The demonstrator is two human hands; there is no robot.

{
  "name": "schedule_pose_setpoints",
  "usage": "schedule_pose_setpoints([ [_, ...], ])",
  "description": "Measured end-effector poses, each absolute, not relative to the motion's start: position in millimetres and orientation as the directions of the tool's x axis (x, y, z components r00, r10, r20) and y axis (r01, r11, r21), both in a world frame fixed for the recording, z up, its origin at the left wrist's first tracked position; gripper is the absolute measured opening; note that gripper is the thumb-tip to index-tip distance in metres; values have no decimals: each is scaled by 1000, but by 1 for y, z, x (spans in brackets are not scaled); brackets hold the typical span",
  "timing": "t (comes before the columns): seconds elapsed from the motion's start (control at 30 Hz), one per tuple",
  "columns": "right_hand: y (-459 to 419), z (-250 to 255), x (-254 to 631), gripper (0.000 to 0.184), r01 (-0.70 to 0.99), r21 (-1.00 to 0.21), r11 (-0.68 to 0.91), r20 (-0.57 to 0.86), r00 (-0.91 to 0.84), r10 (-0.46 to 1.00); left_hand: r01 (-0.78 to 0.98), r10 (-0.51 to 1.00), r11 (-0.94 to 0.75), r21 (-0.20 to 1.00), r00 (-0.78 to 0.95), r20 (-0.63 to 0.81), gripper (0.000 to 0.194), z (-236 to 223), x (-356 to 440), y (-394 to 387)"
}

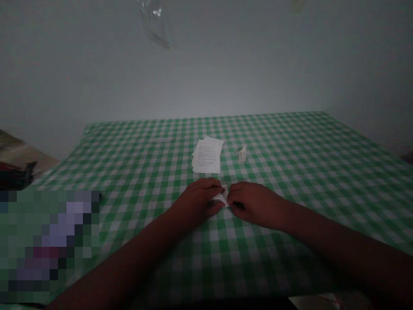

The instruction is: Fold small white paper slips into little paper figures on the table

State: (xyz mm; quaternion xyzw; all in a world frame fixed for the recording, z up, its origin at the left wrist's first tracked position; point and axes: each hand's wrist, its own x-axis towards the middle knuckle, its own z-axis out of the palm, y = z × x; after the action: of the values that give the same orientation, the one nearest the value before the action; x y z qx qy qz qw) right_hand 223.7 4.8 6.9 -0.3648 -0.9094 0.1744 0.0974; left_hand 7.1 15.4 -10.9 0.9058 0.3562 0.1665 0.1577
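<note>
Both my hands meet near the middle of a table with a green-and-white checked cloth [290,142]. My left hand [198,198] and my right hand [254,202] each pinch an end of a small white folded paper [223,196] that lies low on the cloth between them. Fingers of both hands are curled closed on it. Just beyond the hands lies a small stack of printed white paper sheets [207,156]. To its right sits a tiny folded white paper piece [242,154].
A pale wall rises behind the table, with a clear plastic bag [155,21] hanging near the top. Dark objects [14,174] sit off the table's left edge. A blurred patch covers the lower left. Something pale shows at the bottom right edge [325,301].
</note>
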Motion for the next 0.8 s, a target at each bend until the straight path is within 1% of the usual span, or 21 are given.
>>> schedule_pose_setpoints([
  [0.2, 10, 6, 226, 7, 576, -418, 702, 55, -756, 653, 594, 698, -697, 402, 689, 192, 33, -12, 7, 15],
  [0.37, 22, 0, 226, 8, 638, -452, 623, 68, -672, 737, 614, 713, -687, 388, 671, 202, 41, -15, 8, 15],
  [0.47, 32, -2, 224, 9, 678, -446, 584, 72, -623, 779, 612, 710, -689, 388, 679, 188, 39, -14, 8, 15],
  [0.67, 38, 0, 219, 10, 722, -407, 560, 86, -580, 810, 606, 700, -700, 378, 689, 190, 41, -12, 8, 14],
  [0.8, 38, -1, 218, 9, 728, -409, 551, 67, -578, 813, 601, 696, -706, 374, 688, 207, 42, -14, 7, 14],
])
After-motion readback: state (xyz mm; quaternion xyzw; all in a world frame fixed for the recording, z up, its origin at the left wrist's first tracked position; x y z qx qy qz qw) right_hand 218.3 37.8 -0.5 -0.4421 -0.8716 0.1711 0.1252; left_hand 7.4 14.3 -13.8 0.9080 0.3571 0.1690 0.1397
